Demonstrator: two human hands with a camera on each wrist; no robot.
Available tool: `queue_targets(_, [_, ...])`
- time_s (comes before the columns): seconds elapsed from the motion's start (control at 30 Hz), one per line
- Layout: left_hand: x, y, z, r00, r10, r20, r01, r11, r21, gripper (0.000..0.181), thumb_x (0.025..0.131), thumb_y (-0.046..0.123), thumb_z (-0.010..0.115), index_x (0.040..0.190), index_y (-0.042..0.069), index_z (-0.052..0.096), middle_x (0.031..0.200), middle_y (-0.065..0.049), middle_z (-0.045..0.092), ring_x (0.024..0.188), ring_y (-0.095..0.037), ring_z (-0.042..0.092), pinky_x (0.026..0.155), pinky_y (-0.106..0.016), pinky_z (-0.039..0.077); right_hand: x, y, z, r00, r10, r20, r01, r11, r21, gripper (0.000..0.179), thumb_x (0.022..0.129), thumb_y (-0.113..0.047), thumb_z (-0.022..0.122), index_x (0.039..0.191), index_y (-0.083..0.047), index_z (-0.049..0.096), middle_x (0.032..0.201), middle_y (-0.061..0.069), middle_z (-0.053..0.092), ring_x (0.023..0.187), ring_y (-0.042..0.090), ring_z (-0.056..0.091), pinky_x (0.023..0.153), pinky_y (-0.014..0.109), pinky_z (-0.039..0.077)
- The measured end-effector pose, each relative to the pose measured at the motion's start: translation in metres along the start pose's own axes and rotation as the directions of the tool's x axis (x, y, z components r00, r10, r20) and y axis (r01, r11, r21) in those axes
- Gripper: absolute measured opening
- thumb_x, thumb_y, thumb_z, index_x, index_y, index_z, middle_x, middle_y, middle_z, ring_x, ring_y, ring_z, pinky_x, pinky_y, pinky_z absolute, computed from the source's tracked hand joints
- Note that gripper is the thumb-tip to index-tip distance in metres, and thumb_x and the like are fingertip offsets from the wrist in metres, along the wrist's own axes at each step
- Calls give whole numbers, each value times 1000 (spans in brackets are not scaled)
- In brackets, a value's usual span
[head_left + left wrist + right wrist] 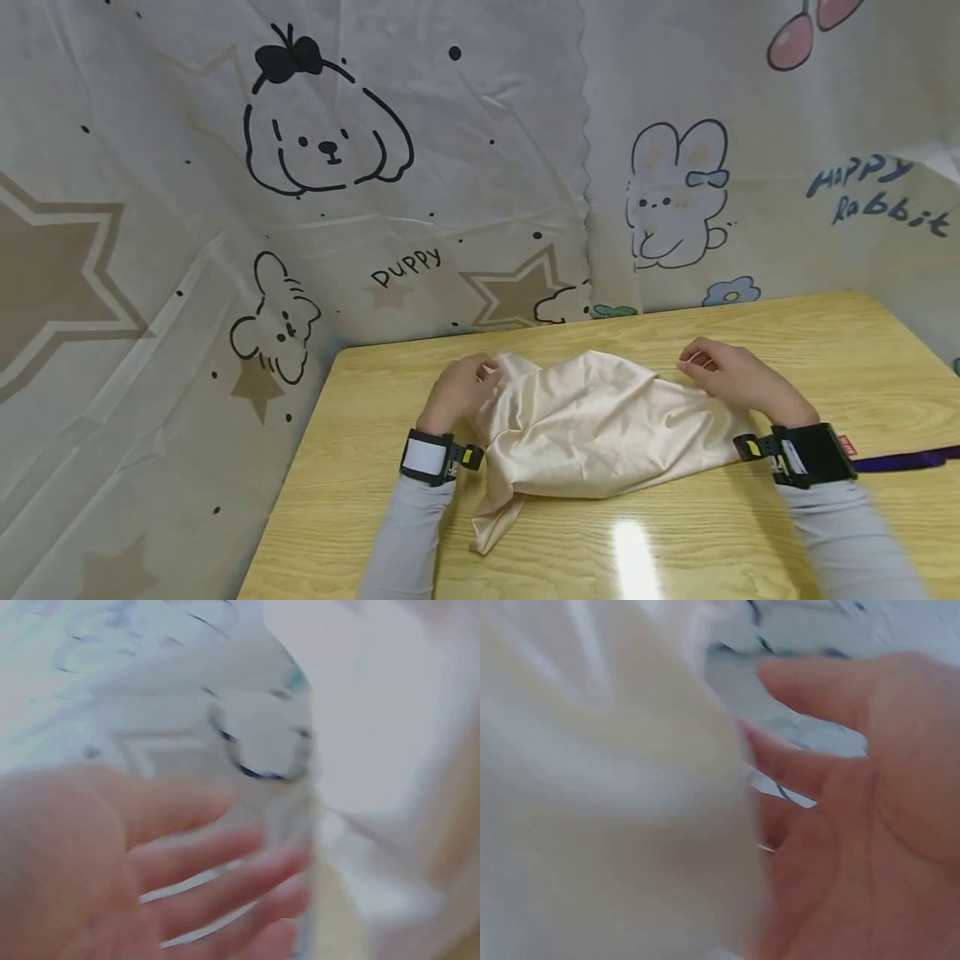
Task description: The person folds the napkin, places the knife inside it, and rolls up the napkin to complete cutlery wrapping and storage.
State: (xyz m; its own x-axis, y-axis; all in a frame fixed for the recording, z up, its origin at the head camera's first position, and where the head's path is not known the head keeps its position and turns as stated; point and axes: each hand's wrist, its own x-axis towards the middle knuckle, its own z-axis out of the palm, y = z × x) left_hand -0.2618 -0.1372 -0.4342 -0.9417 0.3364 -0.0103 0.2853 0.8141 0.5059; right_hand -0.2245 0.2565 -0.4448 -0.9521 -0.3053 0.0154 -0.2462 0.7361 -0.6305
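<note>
A shiny cream satin cloth (pixel 592 425) lies rumpled on the wooden table, with one corner trailing toward the near left. My left hand (pixel 461 387) is at its far left edge; in the left wrist view the fingers (pixel 217 892) are loosely extended and spread, with blurred pale cloth (pixel 375 750) to their right. Over the cloth's right end is my right hand (pixel 731 379). In the right wrist view, its thumb (pixel 817 686) stands apart from the bent fingers, and the cloth (pixel 615 810) hides part of them. Neither hand visibly grips the cloth.
A dark purple strap (pixel 907 460) with a small red tag (pixel 847 445) extends across the table's right side, beside my right wrist. Behind the table (pixel 360 467) hangs a pale sheet (pixel 480 150) printed with cartoon animals and stars; it also covers the left side.
</note>
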Motion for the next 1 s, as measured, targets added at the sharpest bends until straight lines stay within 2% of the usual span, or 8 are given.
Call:
queue_targets(0.1, [13, -17, 18, 986, 3, -165, -4, 1000, -3, 37, 95, 17, 58, 127, -1, 61, 123, -18, 63, 110, -31, 57, 93, -48, 48, 7, -3, 15, 1000, -23, 10, 23, 1000, -12, 33, 99, -26, 54, 115, 3, 62, 101, 16, 68, 88, 23, 61, 76, 46, 51])
queue_targets(0.2, [21, -27, 35, 979, 68, -190, -68, 998, 10, 38, 93, 12, 59, 127, -4, 60, 127, -21, 60, 116, -34, 53, 99, -50, 44, 13, -7, 27, 999, -35, 41, 36, 999, -10, 31, 97, -22, 58, 114, 3, 64, 97, 14, 69, 85, 22, 61, 73, 42, 51])
queue_targets(0.4, [25, -26, 52, 967, 96, -236, -95, 995, 17, 33, 89, 11, 67, 119, 0, 66, 106, -18, 67, 94, -29, 61, 83, -46, 52, 17, -11, 40, 1000, 18, 20, -17, 999, -40, 33, 95, -24, 59, 115, 2, 64, 91, 13, 69, 77, 20, 59, 68, 39, 50])
queue_targets(0.53, [24, -21, 53, 970, 39, -241, -36, 999, 16, 22, 91, 21, 67, 108, 8, 74, 97, -9, 73, 84, -21, 65, 73, -41, 55, 16, -12, 43, 999, 41, 12, -40, 996, -77, 27, 94, -24, 61, 108, -2, 68, 78, 6, 64, 65, 16, 53, 58, 32, 44])
queue_targets(0.63, [22, -18, 48, 958, -12, -286, 22, 999, 33, 17, 90, 29, 67, 95, 18, 79, 87, 0, 74, 73, -16, 63, 63, -38, 53, 15, -14, 39, 1000, 16, -25, -18, 996, -91, 21, 91, -20, 64, 104, -4, 70, 71, 3, 59, 60, 15, 48, 55, 30, 39])
queue_targets(0.73, [21, -17, 35, 924, -47, -380, 49, 999, -5, 17, 90, 32, 67, 91, 21, 80, 80, 3, 72, 67, -13, 61, 57, -37, 51, 13, -17, 28, 996, -12, -86, 4, 996, -92, 20, 90, -14, 64, 107, -4, 70, 73, 3, 59, 62, 15, 48, 56, 30, 39])
queue_targets(0.93, [21, -19, 4, 791, -78, -607, 25, 995, -95, 19, 90, 26, 66, 93, 13, 79, 74, -1, 69, 60, -13, 57, 52, -34, 48, 7, -19, -2, 956, -132, -261, 97, 985, -142, 27, 86, 0, 62, 111, -7, 69, 86, 7, 59, 73, 20, 49, 63, 35, 41])
queue_targets(1.0, [21, -22, 0, 761, -81, -644, 15, 994, -108, 18, 90, 23, 66, 93, 11, 79, 73, -3, 68, 59, -14, 56, 50, -33, 46, 5, -16, -7, 948, -143, -285, 104, 984, -148, 32, 84, 4, 61, 113, -7, 68, 89, 9, 58, 75, 21, 49, 64, 36, 42])
